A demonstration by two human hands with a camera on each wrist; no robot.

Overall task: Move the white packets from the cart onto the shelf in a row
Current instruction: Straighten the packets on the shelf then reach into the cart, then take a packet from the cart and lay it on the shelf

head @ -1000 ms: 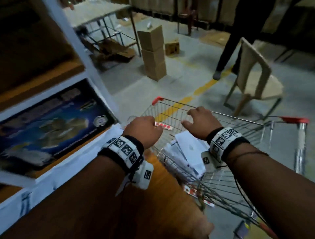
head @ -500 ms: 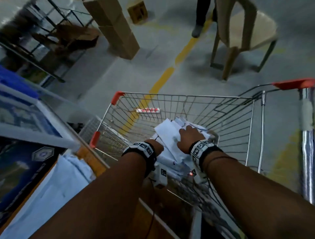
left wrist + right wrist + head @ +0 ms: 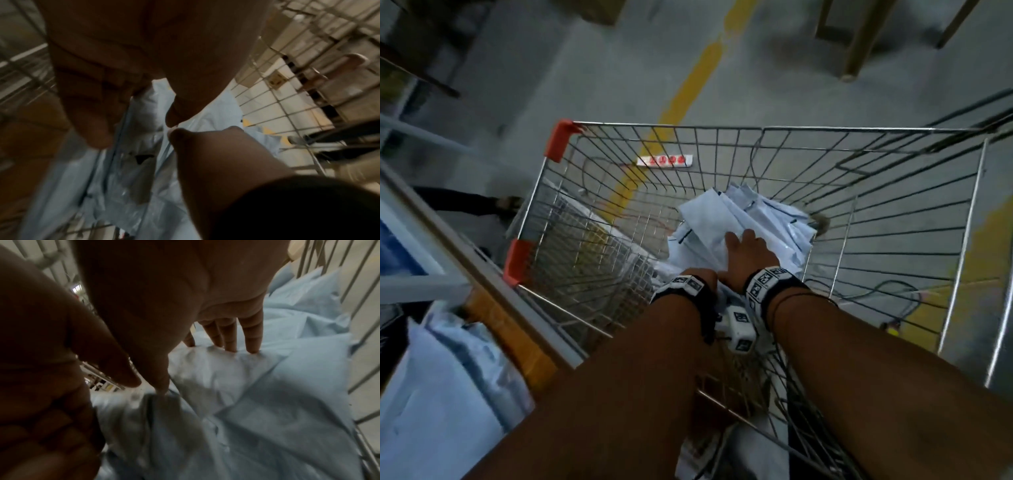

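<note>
A wire cart (image 3: pixel 756 128) with orange corner caps holds a loose pile of white packets (image 3: pixel 709 219). My right hand (image 3: pixel 748 255) lies on top of the pile. In the right wrist view its straight fingers (image 3: pixel 230 340) press their tips into a packet (image 3: pixel 287 386), thumb held apart. My left hand is low in the basket beside it; the head view shows only its wristband (image 3: pixel 685 284). In the left wrist view, my left hand (image 3: pixel 133 128) hangs over the packets (image 3: pixel 216 113) with fingers and thumb apart, clasping nothing I can see.
The shelf (image 3: pixel 482 274) runs along the left, with an orange board edge (image 3: pixel 517 342) and pale packets (image 3: pixel 448 394) lying on it. Cables (image 3: pixel 893 298) lie at the cart's right. Chair legs (image 3: pixel 859 44) and a yellow floor line (image 3: pixel 688 92) lie beyond.
Both hands went from the cart's near rim down into the basket onto the packet pile. The view has tilted downward, so the cart now fills it.
</note>
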